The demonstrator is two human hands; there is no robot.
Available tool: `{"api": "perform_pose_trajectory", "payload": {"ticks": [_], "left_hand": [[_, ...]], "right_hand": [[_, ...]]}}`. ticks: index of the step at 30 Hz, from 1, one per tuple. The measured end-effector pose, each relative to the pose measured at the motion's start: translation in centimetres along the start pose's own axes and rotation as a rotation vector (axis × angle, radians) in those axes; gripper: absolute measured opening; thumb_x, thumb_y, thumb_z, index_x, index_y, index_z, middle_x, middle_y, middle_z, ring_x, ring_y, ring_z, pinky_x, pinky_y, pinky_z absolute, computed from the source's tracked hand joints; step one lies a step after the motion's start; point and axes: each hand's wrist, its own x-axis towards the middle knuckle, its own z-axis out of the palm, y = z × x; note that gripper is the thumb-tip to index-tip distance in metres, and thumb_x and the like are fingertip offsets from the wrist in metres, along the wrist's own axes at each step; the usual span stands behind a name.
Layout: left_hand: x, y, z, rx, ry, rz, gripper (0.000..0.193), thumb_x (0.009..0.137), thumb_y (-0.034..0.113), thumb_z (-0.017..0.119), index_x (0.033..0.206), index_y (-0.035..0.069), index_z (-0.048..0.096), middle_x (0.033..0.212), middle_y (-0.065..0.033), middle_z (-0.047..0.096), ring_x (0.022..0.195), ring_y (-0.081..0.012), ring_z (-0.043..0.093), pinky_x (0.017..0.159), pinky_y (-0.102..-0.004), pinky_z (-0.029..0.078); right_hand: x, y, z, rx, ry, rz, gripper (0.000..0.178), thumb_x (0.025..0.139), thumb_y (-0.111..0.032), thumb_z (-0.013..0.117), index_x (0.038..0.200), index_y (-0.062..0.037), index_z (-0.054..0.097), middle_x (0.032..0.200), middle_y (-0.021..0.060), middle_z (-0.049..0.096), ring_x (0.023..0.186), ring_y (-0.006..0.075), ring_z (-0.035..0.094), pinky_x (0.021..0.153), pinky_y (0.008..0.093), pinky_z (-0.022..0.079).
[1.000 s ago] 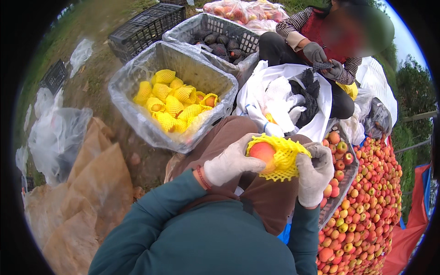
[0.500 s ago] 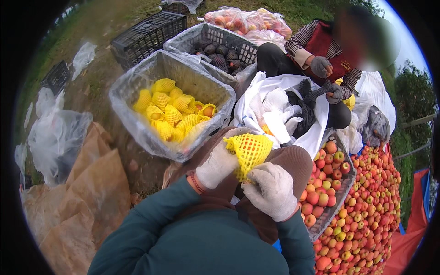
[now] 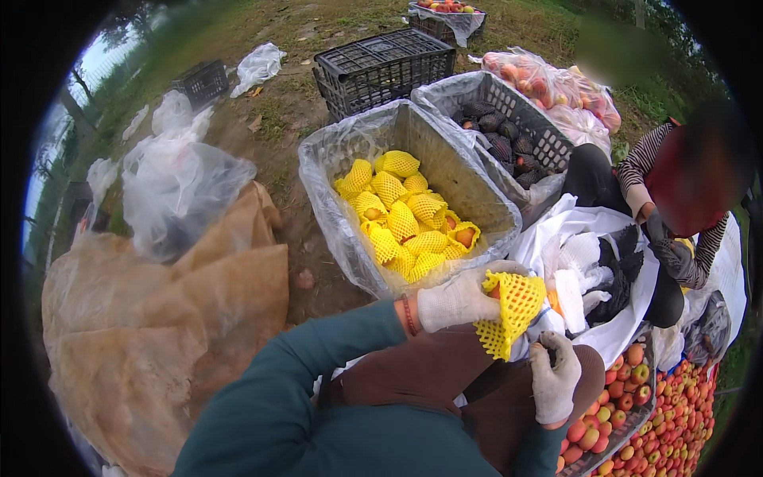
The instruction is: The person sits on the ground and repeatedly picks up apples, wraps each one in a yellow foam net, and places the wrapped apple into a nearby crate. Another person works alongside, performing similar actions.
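Yellow foam netting (image 3: 515, 312), apparently for cushioning, wraps a reddish apple (image 3: 494, 292) held above the brown-trousered lap (image 3: 421, 366) in the white-knit-gloved left hand (image 3: 459, 299)'s grip, the matching right hand (image 3: 555, 380) empty and loosely open beside it, a clear-plastic-lined grey crate (image 3: 453, 179) presumably kept close for reach.

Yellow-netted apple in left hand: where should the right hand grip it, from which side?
Probably the yellow-netted apple's rounded right side, with the right hand coming from the right: the left hand covers its left. I'd avoid the lower net rim, which flares loosely.
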Motion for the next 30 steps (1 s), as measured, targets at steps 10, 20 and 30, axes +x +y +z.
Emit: {"api": "perform_pose_trajectory", "payload": {"ticks": [10, 20, 30], "left_hand": [[2.7, 0.0, -30.8, 1.501, 0.467, -0.643, 0.049, 0.074, 0.023, 0.059, 0.122, 0.014, 0.052, 0.122, -0.0238, 0.048, 0.108, -0.0369, 0.052, 0.092, -0.0384, 0.043], [2.2, -0.8, -31.2, 1.731, 0.220, -0.651, 0.059, 0.075, 0.031, 0.063, 0.126, 0.008, 0.046, 0.119, -0.0166, 0.051, 0.108, -0.0320, 0.051, 0.091, -0.0383, 0.043], [-6.4, -5.4, -13.1, 1.294, 0.267, -0.003, 0.026, 0.078, 0.022, 0.061, 0.097, 0.004, 0.061, 0.090, -0.0150, 0.062, 0.085, -0.0315, 0.060, 0.076, -0.0379, 0.049]], "right_hand": [[1.8, -5.6, -2.6, 0.527, -0.362, 0.204, 0.021, 0.082, -0.012, 0.062, 0.098, -0.0004, 0.055, 0.086, 0.0146, 0.060, 0.067, 0.0180, 0.054, 0.062, 0.0277, 0.047], [6.2, -11.0, 2.9, 1.709, -0.312, -0.383, 0.019, 0.082, -0.015, 0.064, 0.094, -0.0018, 0.058, 0.089, 0.0194, 0.060, 0.068, 0.0260, 0.059, 0.060, 0.0338, 0.048], [2.4, -16.0, -1.4, 1.480, -0.885, -0.570, 0.018, 0.088, -0.017, 0.049, 0.093, -0.0042, 0.062, 0.097, 0.0181, 0.062, 0.078, 0.0301, 0.062, 0.067, 0.0381, 0.048]]}}
